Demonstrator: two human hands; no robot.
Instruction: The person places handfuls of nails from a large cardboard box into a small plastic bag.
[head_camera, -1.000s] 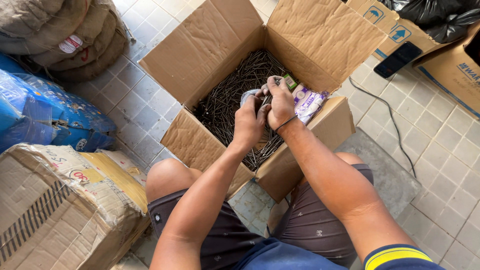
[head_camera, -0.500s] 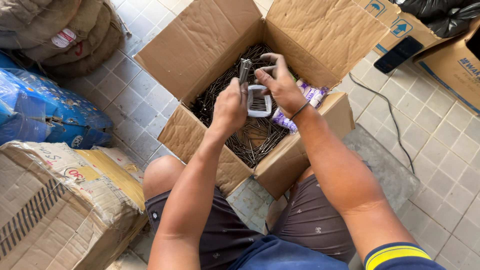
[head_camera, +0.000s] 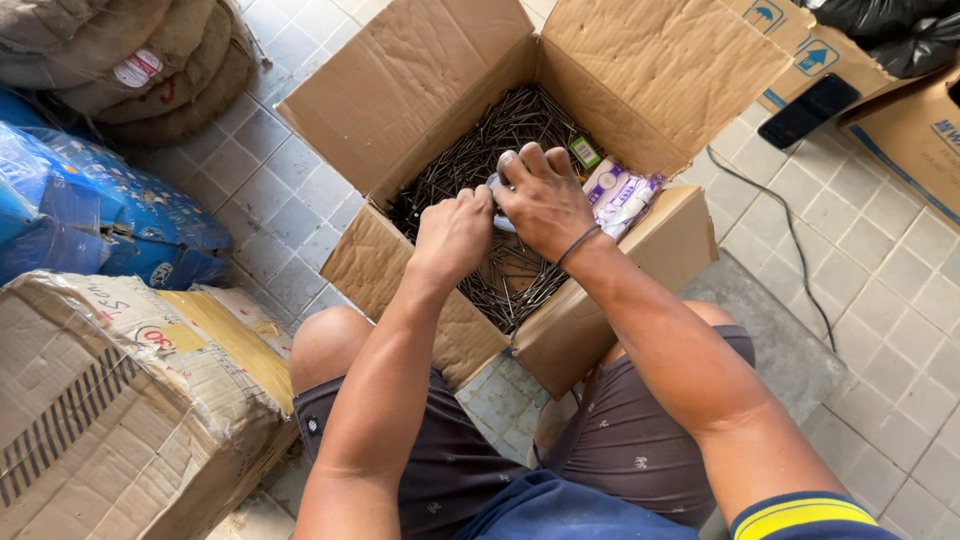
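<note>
The person is sitting over an open cardboard box (head_camera: 640, 75) of loose dark nails (head_camera: 470, 160), knees on either side so both hands are working straight above the pile; the right hand (head_camera: 545, 200) is closing around a small clear plastic bag (head_camera: 497, 187), of which only a pale edge is showing between the hands, and seems to be keeping it over the box so any spill is falling back in; the left hand (head_camera: 452, 235) is clenching just beside it, touching the bag's near edge, though what it is pinching cannot be told; printed packets (head_camera: 620, 195) are lying against the box's right wall, within reach; a phone (head_camera: 808, 110) is resting on a neighbouring carton
</note>
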